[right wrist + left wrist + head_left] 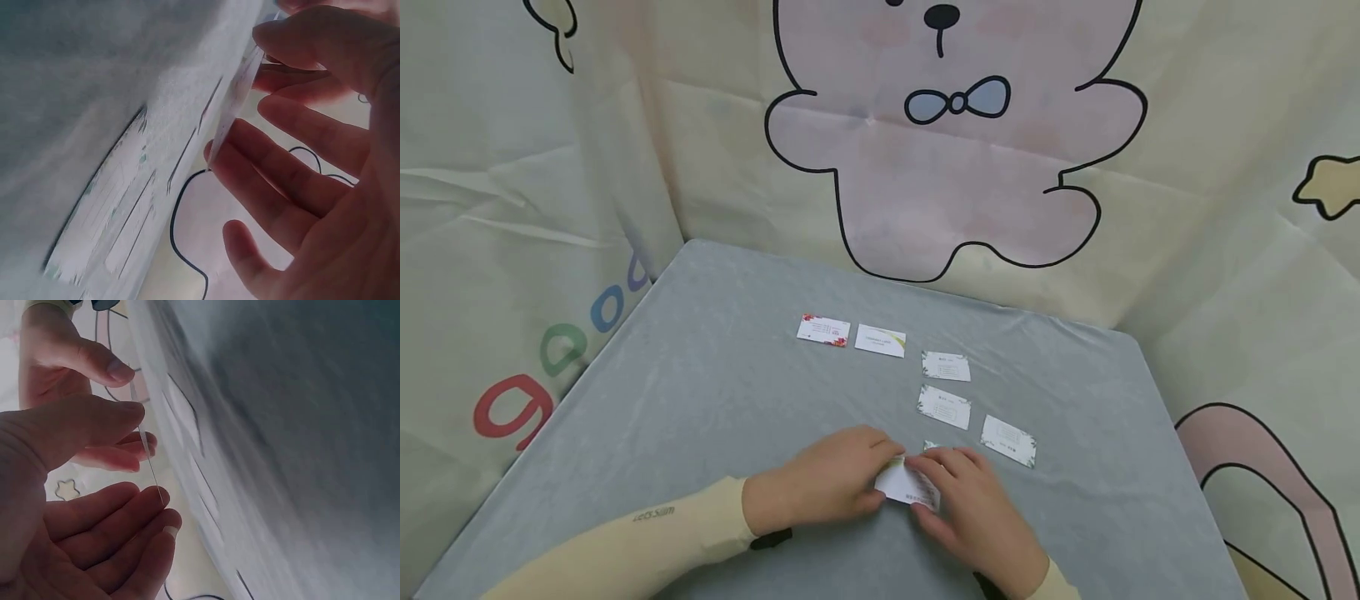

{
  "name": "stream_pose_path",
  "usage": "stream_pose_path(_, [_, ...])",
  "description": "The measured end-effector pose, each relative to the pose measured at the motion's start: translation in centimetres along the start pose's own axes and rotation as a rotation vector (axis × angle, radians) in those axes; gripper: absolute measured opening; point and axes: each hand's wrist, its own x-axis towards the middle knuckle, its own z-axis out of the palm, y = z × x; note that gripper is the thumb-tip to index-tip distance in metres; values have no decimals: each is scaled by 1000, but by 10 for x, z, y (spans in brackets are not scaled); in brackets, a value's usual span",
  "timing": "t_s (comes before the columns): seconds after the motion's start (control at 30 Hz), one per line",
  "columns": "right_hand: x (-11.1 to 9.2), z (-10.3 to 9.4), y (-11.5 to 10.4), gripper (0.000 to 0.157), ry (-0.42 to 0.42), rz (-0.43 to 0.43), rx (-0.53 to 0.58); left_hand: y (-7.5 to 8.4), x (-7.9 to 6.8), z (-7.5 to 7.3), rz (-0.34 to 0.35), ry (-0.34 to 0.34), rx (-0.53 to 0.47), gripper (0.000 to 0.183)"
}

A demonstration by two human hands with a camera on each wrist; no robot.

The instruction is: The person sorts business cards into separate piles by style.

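A white business card [901, 486] with small print near its lower right is held off the table between both hands. My left hand [827, 473] pinches its left side, thumb below and fingertips at the top edge. On the other side my right hand [973, 517] grips the card by its right end with thumb and fingers. In the left wrist view the card [149, 464] appears nearly edge-on; the right wrist view shows the card [236, 94] tilted between thumb and fingertips. Just beyond the right fingers, a leaf-patterned card [929, 445] lies mostly hidden.
On the grey cloth-covered table [737, 358] lie a card with red flowers [823, 330] and a card with a yellow-green corner [880, 341]. Leaf-edged cards [943, 407] lie right of them, one further right [1008, 440]. A printed curtain [715, 167] stands behind.
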Motion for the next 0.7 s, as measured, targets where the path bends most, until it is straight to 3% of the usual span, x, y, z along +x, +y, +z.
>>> stream_pose_path(0.33, [49,20,32,50,-66,30,6,-45,18,-6,-66,49,46,52])
stream_pose_path(0.7, [122,45,85,39,-220,80,15,-110,60,-16,-171,35,78,54])
